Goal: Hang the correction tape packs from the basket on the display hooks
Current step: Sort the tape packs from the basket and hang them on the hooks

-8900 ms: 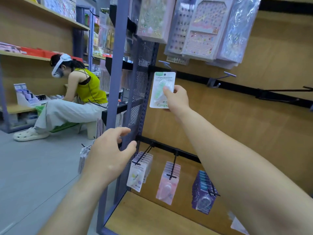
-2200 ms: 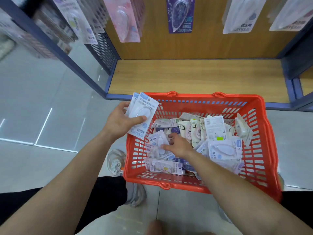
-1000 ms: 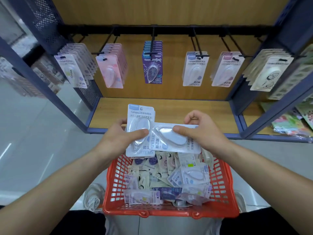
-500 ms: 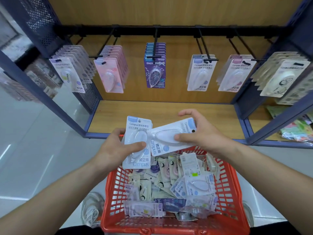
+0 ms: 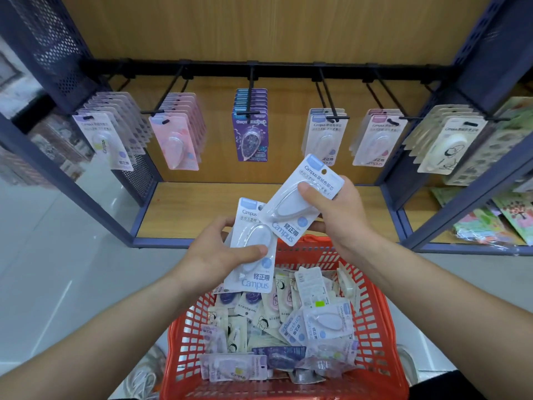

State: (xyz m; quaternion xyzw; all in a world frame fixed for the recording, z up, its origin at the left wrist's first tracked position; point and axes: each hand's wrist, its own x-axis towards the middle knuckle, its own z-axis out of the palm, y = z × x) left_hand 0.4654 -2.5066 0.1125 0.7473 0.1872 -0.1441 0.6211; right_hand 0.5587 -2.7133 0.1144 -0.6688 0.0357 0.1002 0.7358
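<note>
- Packs seen from the head view: each is a thin card with a clear blister. I judge them light, stiff enough to steer but easy to bend, with a slick plastic front. The best grip is on the card edges below the hang hole (image 5: 324,171), so the hole stays free.
- My right hand (image 5: 343,215) pinches the raised pack (image 5: 300,203), thumb on its face and fingers behind. It sits above the far rim of the basket (image 5: 383,327), below the hook (image 5: 328,96) that carries matching blue-headed packs.
- My left hand (image 5: 213,252) pinches the lower pack (image 5: 253,249), thumb across the blister, just over the basket. The loose packs (image 5: 288,324) lie heaped inside.
- Half a second ago the raised pack lay almost level, across the lower one. Now it tilts header-up and sits higher, nearer the hooks. The lower pack has barely shifted.
</note>
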